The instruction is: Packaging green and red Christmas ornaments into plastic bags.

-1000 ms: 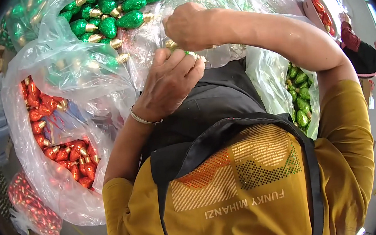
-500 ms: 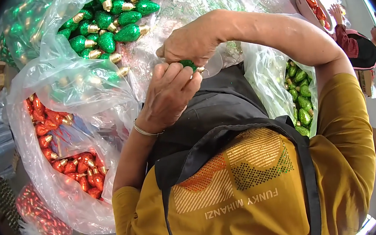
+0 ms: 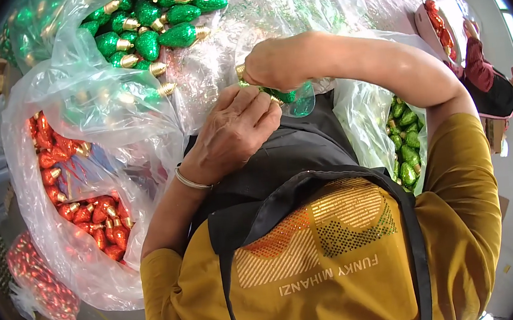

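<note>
My right hand (image 3: 281,64) is curled over the table's near edge, with a gold screw cap (image 3: 241,71) showing beside its fingers. Just below it, a glittery green bulb ornament (image 3: 285,96) shows partly, its gold cap close to the fingertips of my left hand (image 3: 232,127). The left fingers are bent and pinched together against that ornament. A piece of clear plastic (image 3: 304,104) shows beyond the ornament, above my dark apron. My hands hide most of what lies between them.
Green bulb ornaments (image 3: 181,35) are heaped at the far left on the plastic-covered table (image 3: 290,6). Plastic bags hold red ornaments (image 3: 108,222) at left and lighter green ones (image 3: 408,144) at right. Another person (image 3: 492,82) sits at far right beside a tub (image 3: 427,26) of red ornaments.
My right hand has shifted right and nearer, and a gold cap now shows beside its fingers. My left hand moved slightly right. More green ornament and clear plastic show below the right hand.
</note>
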The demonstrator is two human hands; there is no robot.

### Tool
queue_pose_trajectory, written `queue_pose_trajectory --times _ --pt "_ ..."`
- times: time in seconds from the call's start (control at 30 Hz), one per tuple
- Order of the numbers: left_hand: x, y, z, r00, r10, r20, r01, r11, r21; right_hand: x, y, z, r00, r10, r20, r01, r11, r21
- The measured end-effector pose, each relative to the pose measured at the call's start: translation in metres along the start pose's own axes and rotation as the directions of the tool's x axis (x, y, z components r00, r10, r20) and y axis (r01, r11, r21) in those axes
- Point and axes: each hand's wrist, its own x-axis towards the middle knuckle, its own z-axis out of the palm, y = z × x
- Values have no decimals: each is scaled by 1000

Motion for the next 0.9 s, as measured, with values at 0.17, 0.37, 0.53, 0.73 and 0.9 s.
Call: queue_pose_trajectory --times 0.17,0.37,0.53,0.73,0.9 --pt "10 -2 3 999 51 10 -51 993 103 17 25 30 985 13 171 -14 1000 6" --pt "7 -4 -10 995 8 101 -20 993 115 -76 5 -18 690 -137 -710 272 959 80" --pt "-16 -12 -43 987 -118 107 102 984 148 -223 6 76 731 522 -440 -189 774 604" --pt "-1 -40 -41 990 -57 132 44 994 104 -240 70 447 529 848 -39 -777 502 379" --pt "6 -45 -56 982 -172 -71 180 975 129 -215 49 604 215 976 -15 -749 175 639"
